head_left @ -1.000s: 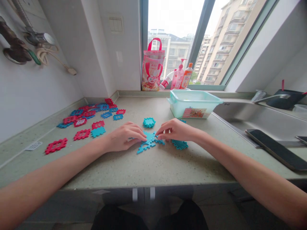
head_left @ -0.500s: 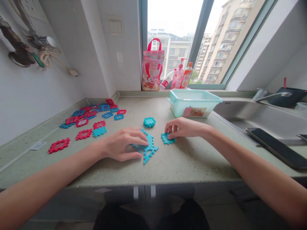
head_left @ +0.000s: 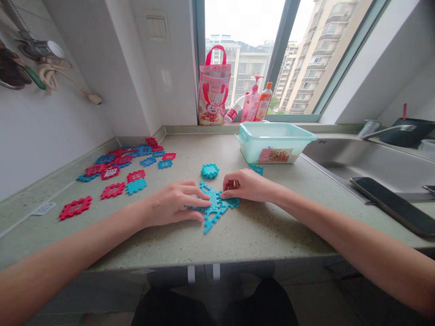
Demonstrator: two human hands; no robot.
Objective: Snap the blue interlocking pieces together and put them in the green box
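Note:
My left hand (head_left: 175, 199) lies over the left part of several joined turquoise interlocking tiles (head_left: 213, 215), fingers stretched and apart, fingertips resting on them. My right hand (head_left: 249, 184) pinches a notched turquoise tile (head_left: 233, 203) against the right side of the joined group. Its edge touches the group; whether the teeth are fully locked I cannot tell. Triangular pieces with cut-outs form the group's near side. Just beyond the hands lies a small stack of turquoise tiles (head_left: 210, 170). Another turquoise piece (head_left: 256, 169) shows partly behind my right hand.
Red tiles (head_left: 75, 208) and blue tiles (head_left: 165, 164) are scattered and heaped at the left. A pale green plastic tub (head_left: 277, 131) stands by the sink (head_left: 343, 167). A phone (head_left: 390, 203) lies across the sink's front edge. A bag (head_left: 214, 99) and bottles (head_left: 263, 102) line the windowsill.
My right hand has moved left with the tile, bringing it from apart to against the joined group. My left hand stays on the group. The view has shifted slightly.

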